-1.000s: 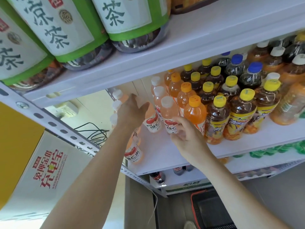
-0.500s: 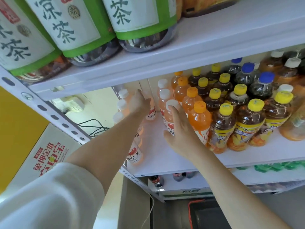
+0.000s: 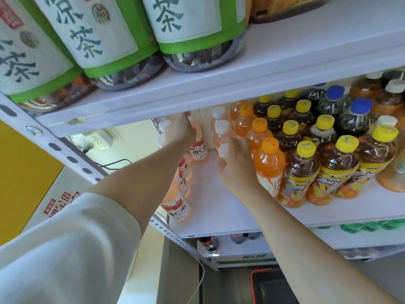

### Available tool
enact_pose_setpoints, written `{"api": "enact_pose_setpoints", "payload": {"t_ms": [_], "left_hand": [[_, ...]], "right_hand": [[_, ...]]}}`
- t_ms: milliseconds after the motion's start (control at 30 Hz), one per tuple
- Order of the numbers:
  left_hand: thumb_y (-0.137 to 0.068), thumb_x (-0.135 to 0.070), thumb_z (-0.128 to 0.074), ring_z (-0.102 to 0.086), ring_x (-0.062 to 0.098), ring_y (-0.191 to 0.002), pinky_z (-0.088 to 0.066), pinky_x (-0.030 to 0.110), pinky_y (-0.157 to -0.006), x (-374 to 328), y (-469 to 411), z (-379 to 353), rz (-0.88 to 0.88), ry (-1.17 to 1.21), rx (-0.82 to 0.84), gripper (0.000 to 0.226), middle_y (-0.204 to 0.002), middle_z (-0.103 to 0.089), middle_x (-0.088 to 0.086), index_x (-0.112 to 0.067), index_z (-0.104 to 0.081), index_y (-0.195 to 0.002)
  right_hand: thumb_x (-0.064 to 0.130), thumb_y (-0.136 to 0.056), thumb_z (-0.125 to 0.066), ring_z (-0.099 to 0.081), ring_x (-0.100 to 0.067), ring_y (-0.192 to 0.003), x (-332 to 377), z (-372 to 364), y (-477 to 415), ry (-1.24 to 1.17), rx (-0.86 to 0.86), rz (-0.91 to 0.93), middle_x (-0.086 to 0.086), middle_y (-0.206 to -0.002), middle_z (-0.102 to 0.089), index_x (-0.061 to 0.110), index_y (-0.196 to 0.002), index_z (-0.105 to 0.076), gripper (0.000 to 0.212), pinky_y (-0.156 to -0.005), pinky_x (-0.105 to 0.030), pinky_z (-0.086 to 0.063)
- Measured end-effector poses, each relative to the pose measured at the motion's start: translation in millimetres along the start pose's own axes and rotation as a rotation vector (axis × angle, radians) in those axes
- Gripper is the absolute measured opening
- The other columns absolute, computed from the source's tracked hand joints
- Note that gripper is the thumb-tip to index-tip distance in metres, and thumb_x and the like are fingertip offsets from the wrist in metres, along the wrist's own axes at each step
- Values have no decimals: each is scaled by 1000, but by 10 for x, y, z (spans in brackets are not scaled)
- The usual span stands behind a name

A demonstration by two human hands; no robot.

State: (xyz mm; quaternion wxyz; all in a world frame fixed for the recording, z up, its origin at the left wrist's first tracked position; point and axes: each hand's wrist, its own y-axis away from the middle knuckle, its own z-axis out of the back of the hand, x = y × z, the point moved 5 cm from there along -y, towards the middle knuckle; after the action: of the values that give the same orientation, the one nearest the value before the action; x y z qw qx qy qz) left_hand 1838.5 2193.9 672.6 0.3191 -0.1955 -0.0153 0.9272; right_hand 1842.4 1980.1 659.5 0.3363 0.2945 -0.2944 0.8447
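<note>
Small pink drink bottles with white caps stand on the white middle shelf (image 3: pixel 219 207). My left hand (image 3: pixel 180 131) reaches deep to the back left and grips the top of one pink bottle (image 3: pixel 199 150); its cap is hidden under my fingers. My right hand (image 3: pixel 237 166) curls round another pink bottle, whose white cap (image 3: pixel 224 150) shows between thumb and fingers. That bottle stands at the front of a short row of pink bottles (image 3: pixel 221 130). More pink bottles (image 3: pixel 178 208) line the shelf's left edge beneath my left forearm.
Orange-capped bottles (image 3: pixel 270 165), yellow-capped tea bottles (image 3: pixel 303 172) and blue-capped dark bottles (image 3: pixel 359 116) fill the shelf to the right. Large green-labelled bottles (image 3: pixel 105 40) stand on the shelf above. Cola bottles (image 3: pixel 210 242) sit lower down, a red-rimmed basket (image 3: pixel 254 286) on the floor.
My left hand has pushed its pink bottle further back on the shelf. My right hand has slid up from the bottle's body to grip near its cap. The view moved closer.
</note>
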Motion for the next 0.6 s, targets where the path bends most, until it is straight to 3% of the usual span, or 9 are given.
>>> {"api": "enact_pose_setpoints", "payload": {"t_ms": [67, 200, 367, 433, 533, 600], "left_hand": [[-88, -8, -47, -55, 26, -79, -37, 31, -59, 1, 37, 11, 12, 34, 8, 51, -109, -66, 8, -27, -41, -134], [-87, -11, -50, -65, 29, -92, -48, 33, -69, -50, 245, 112, 106, 211, 51, 47, -104, -66, 7, -25, -46, -131], [-86, -11, -53, -68, 21, -87, -57, 46, -87, -206, 964, 206, 57, 707, 182, 27, -92, -72, -3, -30, -72, -88], [-87, -23, -58, -68, 13, -96, -54, 47, -95, -197, 1344, 259, -18, 857, 307, 21, -95, -74, -11, -32, -77, -88], [-89, -52, -61, -62, 0, -114, -49, 27, -100, -180, 1881, 411, -227, 938, 570, 24, -116, -69, -22, -46, -70, -110], [-87, -60, -60, -57, -4, -118, -46, 11, -93, -227, 2187, 534, -370, 968, 729, 40, -124, -64, -25, -45, -60, -124]], "right_hand": [[13, -90, -64, -48, -33, -121, 6, 8, 60, -10, -31, 8, -19, -131, -49, 5, -138, -46, 52, -97, -35, -44], [14, -90, -65, -56, -29, -118, 44, 21, 109, -18, -31, 5, -12, -125, -60, 9, -136, -48, 49, -95, -34, -46], [1, -86, -66, -57, -27, -113, 97, 230, 347, -39, -1, 57, -10, -122, -60, 10, -128, -56, 45, -87, -23, -40], [3, -88, -66, -54, -22, -116, 156, 393, 471, -99, -26, 98, -8, -124, -59, 11, -130, -56, 44, -91, -17, -38], [19, -92, -65, -50, -5, -114, 305, 671, 653, -216, -63, 149, 0, -123, -60, 14, -129, -57, 38, -94, -4, -32], [28, -93, -63, -56, -4, -111, 392, 856, 763, -369, -72, 138, 6, -120, -63, 17, -127, -59, 36, -94, -14, -43]]}}
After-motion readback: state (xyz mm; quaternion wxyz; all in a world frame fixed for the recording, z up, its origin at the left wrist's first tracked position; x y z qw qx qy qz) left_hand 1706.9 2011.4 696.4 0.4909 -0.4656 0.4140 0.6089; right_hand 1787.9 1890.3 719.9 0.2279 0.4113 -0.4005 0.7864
